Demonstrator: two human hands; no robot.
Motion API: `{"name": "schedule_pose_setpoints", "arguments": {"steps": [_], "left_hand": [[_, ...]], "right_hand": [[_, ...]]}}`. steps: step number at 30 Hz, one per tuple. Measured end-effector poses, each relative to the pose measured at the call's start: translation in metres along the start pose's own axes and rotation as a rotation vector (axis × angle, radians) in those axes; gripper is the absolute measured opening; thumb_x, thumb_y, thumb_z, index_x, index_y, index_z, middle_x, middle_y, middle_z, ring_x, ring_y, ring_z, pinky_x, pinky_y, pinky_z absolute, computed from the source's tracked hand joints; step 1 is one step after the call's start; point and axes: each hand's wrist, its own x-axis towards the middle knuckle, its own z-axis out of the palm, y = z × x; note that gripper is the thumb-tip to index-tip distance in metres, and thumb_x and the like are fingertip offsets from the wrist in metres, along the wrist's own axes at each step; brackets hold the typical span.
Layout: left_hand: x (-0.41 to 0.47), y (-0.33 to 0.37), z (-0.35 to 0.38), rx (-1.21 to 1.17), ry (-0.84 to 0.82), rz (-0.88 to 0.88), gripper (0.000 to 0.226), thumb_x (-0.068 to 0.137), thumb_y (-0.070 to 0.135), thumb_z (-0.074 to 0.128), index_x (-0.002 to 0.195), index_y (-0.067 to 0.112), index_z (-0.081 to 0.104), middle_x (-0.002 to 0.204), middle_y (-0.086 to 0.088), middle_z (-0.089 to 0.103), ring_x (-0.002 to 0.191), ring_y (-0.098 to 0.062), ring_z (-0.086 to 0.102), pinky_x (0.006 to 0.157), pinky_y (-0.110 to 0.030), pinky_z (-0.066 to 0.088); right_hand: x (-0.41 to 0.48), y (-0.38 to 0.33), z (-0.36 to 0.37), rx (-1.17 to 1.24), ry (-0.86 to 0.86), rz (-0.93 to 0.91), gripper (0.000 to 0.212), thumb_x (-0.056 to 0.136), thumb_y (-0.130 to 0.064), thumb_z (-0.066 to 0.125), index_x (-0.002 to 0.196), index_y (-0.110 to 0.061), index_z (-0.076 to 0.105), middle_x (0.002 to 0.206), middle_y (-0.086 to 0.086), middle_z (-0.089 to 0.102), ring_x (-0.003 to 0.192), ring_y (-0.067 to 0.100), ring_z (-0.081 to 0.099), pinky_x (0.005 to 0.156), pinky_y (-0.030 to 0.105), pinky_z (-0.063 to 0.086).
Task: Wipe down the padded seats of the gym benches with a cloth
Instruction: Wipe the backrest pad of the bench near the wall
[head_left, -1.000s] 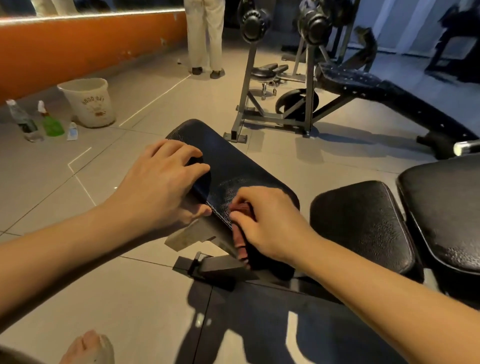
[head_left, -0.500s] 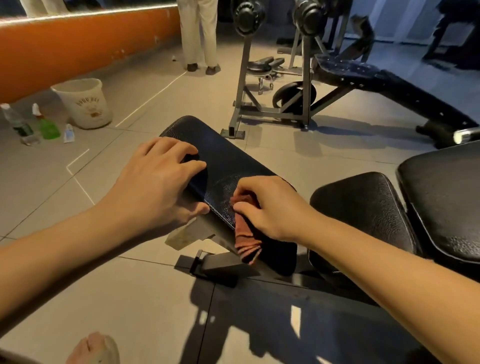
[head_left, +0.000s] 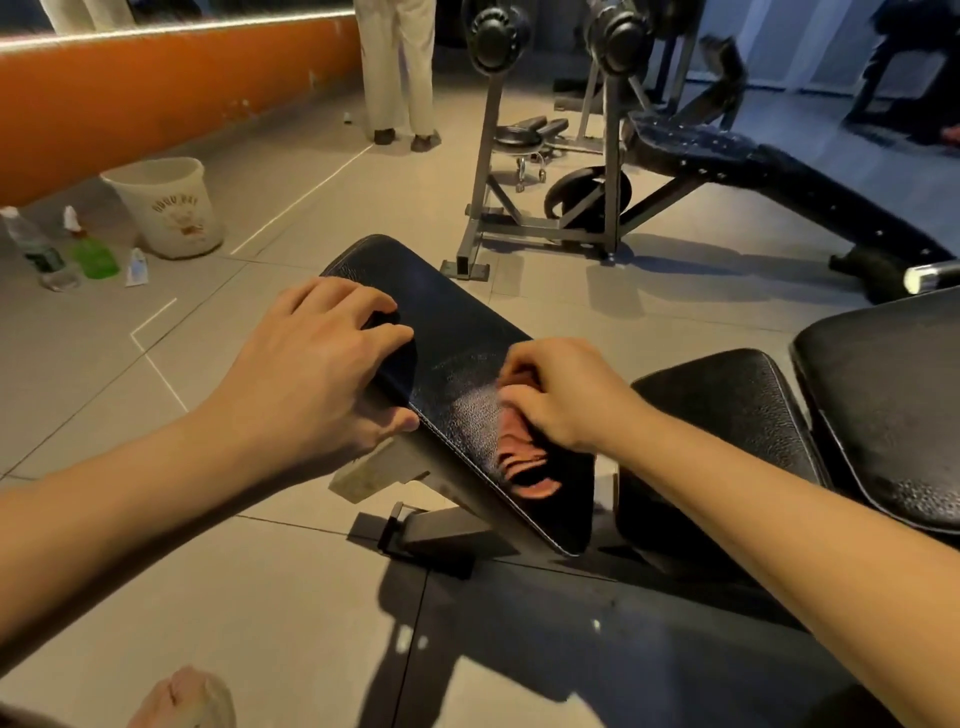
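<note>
Near seat pad (head_left: 457, 374): black leather-look covering, fine grain, glossy, with a pale speckled sheen beside the cloth (head_left: 524, 457). Cloth: reddish-brown soft fabric, matt, creased in folds. Right pad (head_left: 727, 415): black, coarser pebbled grain, duller gloss. Bench frame (head_left: 447, 525) under the near pad: grey painted metal, matt. Floor tiles (head_left: 260, 597): grey, smooth, low sheen. Bucket (head_left: 166, 208), far left: white plastic, matt, printed. Beside it, a clear plastic bottle (head_left: 36, 249) and a translucent green spray bottle (head_left: 93, 254). Far rack (head_left: 519, 234): grey painted metal tube. Bar end (head_left: 930, 275), right: bright polished metal. Far-left wall (head_left: 156, 93): orange paint, scuffed.
</note>
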Motion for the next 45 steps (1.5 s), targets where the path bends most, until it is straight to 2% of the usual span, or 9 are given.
{"name": "schedule_pose_setpoints", "arguments": {"steps": [4, 10, 16, 19, 22, 28, 33, 39, 45], "left_hand": [[-0.001, -0.002, 0.002, 0.0, 0.001, 0.008, 0.078, 0.07, 0.068, 0.076, 0.132, 0.023, 0.065, 0.137, -0.006, 0.059, 0.131, -0.032, 0.048, 0.11, -0.051, 0.038], [0.001, 0.0, -0.001, 0.013, -0.003, 0.005, 0.079, 0.072, 0.068, 0.074, 0.137, 0.025, 0.061, 0.142, -0.005, 0.055, 0.136, -0.031, 0.044, 0.113, -0.049, 0.034], [0.0, -0.001, 0.001, 0.006, -0.002, 0.005, 0.076, 0.068, 0.068, 0.077, 0.129, 0.023, 0.067, 0.134, -0.006, 0.061, 0.129, -0.033, 0.05, 0.107, -0.051, 0.04], [0.001, -0.002, 0.001, 0.014, -0.004, 0.005, 0.076, 0.068, 0.068, 0.077, 0.129, 0.023, 0.068, 0.134, -0.007, 0.061, 0.128, -0.033, 0.05, 0.107, -0.05, 0.04], [0.001, 0.0, 0.0, -0.001, 0.005, 0.007, 0.077, 0.071, 0.066, 0.077, 0.134, 0.023, 0.064, 0.139, -0.007, 0.058, 0.133, -0.033, 0.046, 0.11, -0.051, 0.037], [0.0, 0.0, 0.002, -0.008, 0.007, 0.001, 0.076, 0.071, 0.068, 0.076, 0.132, 0.023, 0.065, 0.138, -0.005, 0.059, 0.133, -0.032, 0.047, 0.111, -0.049, 0.036], [0.0, -0.003, 0.003, 0.005, 0.023, 0.01, 0.076, 0.069, 0.067, 0.077, 0.13, 0.023, 0.067, 0.135, -0.007, 0.06, 0.13, -0.034, 0.048, 0.109, -0.051, 0.038], [0.0, -0.002, 0.004, 0.018, 0.017, 0.009, 0.076, 0.07, 0.067, 0.077, 0.131, 0.024, 0.066, 0.136, -0.006, 0.06, 0.131, -0.033, 0.048, 0.109, -0.05, 0.038], [0.003, -0.001, 0.002, 0.013, 0.016, 0.019, 0.075, 0.069, 0.068, 0.076, 0.131, 0.025, 0.066, 0.136, -0.005, 0.06, 0.131, -0.032, 0.048, 0.11, -0.049, 0.037]], "right_hand": [[0.009, 0.051, 0.0, -0.138, -0.012, 0.336, 0.008, 0.092, -0.023, 0.066, 0.097, -0.017, 0.071, 0.098, 0.008, 0.071, 0.095, 0.03, 0.066, 0.082, 0.038, 0.054], [-0.015, -0.02, 0.004, 0.061, -0.064, -0.109, 0.009, 0.094, -0.033, 0.067, 0.098, -0.025, 0.07, 0.092, -0.008, 0.07, 0.089, 0.012, 0.063, 0.078, 0.03, 0.052], [0.003, 0.051, 0.006, -0.051, 0.04, 0.344, 0.009, 0.095, -0.026, 0.066, 0.093, -0.018, 0.067, 0.097, 0.006, 0.07, 0.098, 0.028, 0.066, 0.075, 0.03, 0.043], [-0.008, 0.014, 0.007, 0.035, 0.02, 0.134, 0.009, 0.095, -0.029, 0.067, 0.089, -0.023, 0.066, 0.086, -0.008, 0.068, 0.083, 0.011, 0.063, 0.073, 0.027, 0.043], [-0.021, -0.023, 0.005, 0.121, -0.053, -0.116, 0.01, 0.094, -0.035, 0.067, 0.098, -0.027, 0.07, 0.093, -0.01, 0.069, 0.089, 0.011, 0.062, 0.079, 0.029, 0.049], [-0.008, 0.043, 0.005, -0.08, -0.04, 0.332, 0.011, 0.096, -0.025, 0.066, 0.087, -0.02, 0.061, 0.091, 0.002, 0.066, 0.095, 0.027, 0.066, 0.073, 0.029, 0.041], [-0.029, -0.015, 0.01, 0.124, -0.08, 0.021, 0.007, 0.093, -0.029, 0.068, 0.09, -0.023, 0.066, 0.086, -0.008, 0.067, 0.084, 0.011, 0.061, 0.073, 0.03, 0.05], [-0.033, 0.028, 0.001, -0.002, -0.237, 0.303, 0.007, 0.088, -0.018, 0.073, 0.087, -0.011, 0.07, 0.086, 0.003, 0.071, 0.084, 0.02, 0.066, 0.075, 0.034, 0.056], [-0.03, 0.003, -0.001, 0.182, -0.241, 0.085, 0.015, 0.085, -0.026, 0.079, 0.085, -0.016, 0.069, 0.078, -0.01, 0.068, 0.072, 0.001, 0.061, 0.065, 0.019, 0.047]]}}
